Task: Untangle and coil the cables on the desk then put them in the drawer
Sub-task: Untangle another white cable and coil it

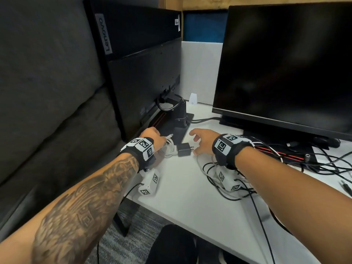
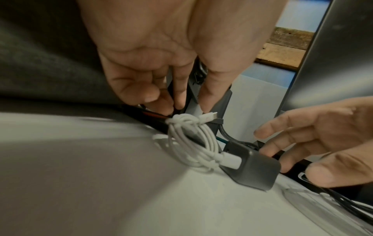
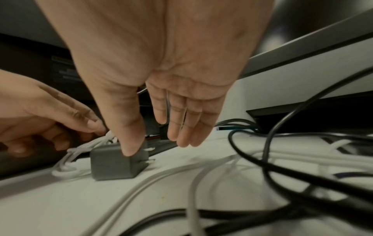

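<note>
A coiled white cable (image 1: 168, 147) (image 2: 189, 143) lies on the white desk (image 1: 190, 197), plugged into a dark charger block (image 1: 183, 149) (image 2: 252, 166) (image 3: 113, 164). My left hand (image 1: 162, 139) (image 2: 187, 108) pinches the wrapped top of the coil, by its free plug. Just right of the block hovers my right hand (image 1: 194, 143) (image 3: 155, 143), fingers straight and spread, with the thumb tip touching the block's top. A tangle of black and white cables (image 1: 228, 180) (image 3: 262, 167) lies under my right wrist. No drawer is in view.
A monitor seen from behind (image 1: 142, 73) stands at the left on a black base (image 1: 171, 128). A second monitor (image 1: 285, 63) fills the right, with more loose cables (image 1: 323, 161) in front of it. The desk's edge (image 1: 144, 204) runs close to my left forearm.
</note>
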